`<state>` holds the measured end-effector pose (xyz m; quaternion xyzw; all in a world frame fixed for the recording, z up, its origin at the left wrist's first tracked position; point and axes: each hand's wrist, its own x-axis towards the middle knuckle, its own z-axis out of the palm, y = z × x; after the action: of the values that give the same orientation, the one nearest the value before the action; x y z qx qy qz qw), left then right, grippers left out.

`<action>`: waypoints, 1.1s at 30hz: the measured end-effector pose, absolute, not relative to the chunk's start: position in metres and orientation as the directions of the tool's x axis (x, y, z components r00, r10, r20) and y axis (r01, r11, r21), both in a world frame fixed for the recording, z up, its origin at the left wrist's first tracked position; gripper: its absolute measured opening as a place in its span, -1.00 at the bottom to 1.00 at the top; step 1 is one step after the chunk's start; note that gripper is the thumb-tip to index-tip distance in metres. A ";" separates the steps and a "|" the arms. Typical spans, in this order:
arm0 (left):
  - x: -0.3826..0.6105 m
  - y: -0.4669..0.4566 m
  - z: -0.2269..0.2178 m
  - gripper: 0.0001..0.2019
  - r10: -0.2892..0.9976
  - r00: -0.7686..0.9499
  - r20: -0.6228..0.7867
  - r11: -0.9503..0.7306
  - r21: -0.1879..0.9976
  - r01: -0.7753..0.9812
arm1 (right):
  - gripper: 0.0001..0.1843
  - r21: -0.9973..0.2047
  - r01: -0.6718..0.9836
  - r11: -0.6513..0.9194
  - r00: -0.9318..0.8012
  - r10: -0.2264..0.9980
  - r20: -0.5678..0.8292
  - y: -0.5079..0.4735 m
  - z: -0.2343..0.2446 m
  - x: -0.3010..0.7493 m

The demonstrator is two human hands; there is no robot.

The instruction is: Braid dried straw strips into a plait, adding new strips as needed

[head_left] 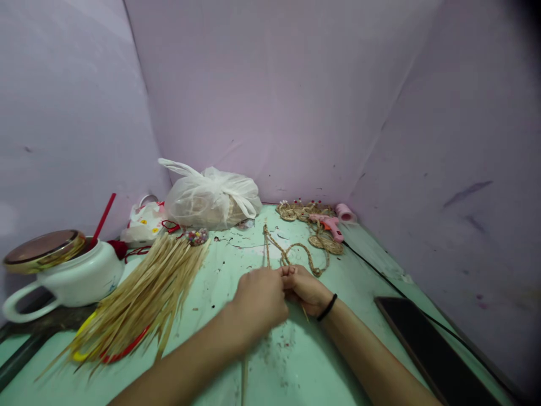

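Note:
My left hand [262, 296] and my right hand [307, 288] meet over the middle of the table, both with fingers closed. Thin straw strands run into my left hand from the far side, and one trails below it toward the near edge. Between my right fingertips is the end of a straw braid, with a short yellowish strand poking out underneath. Beyond the hands, the braided straw cord [311, 262] lies in a loose loop. The exact grip of the fingers is partly hidden. A black band circles my right wrist.
On the left lie a bundle of dry straw [139, 287], a white pot [87, 276] with its lid tilted, and beads [198, 237]. Behind are a knotted plastic bag [211, 197] and a pink glue gun [333, 226] beside coiled braids. A dark phone [426, 344] lies right, near the black cable.

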<state>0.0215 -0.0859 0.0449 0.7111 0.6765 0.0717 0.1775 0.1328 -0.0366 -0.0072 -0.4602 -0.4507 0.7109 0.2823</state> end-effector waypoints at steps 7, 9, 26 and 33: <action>-0.011 -0.055 0.038 -0.87 0.896 -0.022 -0.444 0.406 0.797 0.448 | -0.85 -0.880 0.016 -0.474 -0.439 0.788 -0.432 -0.036 -0.006 0.135; -0.007 -0.054 0.028 -0.92 0.847 0.107 -0.520 0.477 0.834 0.278 | -0.85 -0.889 0.023 -0.457 -0.463 0.783 -0.415 -0.036 -0.006 0.135; 0.013 -0.058 0.001 -0.90 0.923 -0.099 -0.373 0.378 0.819 0.431 | -0.94 -0.833 0.554 -0.012 -0.258 0.948 -0.185 -0.034 -0.011 0.137; 0.018 -0.061 0.008 -0.87 0.905 -0.116 -0.410 0.419 0.811 0.408 | -0.86 -0.613 0.770 0.176 -0.273 0.960 -0.068 -0.052 0.010 0.139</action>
<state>0.0180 -0.0614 0.0084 0.4697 0.6986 0.2640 0.4708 0.1394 -0.0517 0.0097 -0.5785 -0.7476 0.2786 0.1701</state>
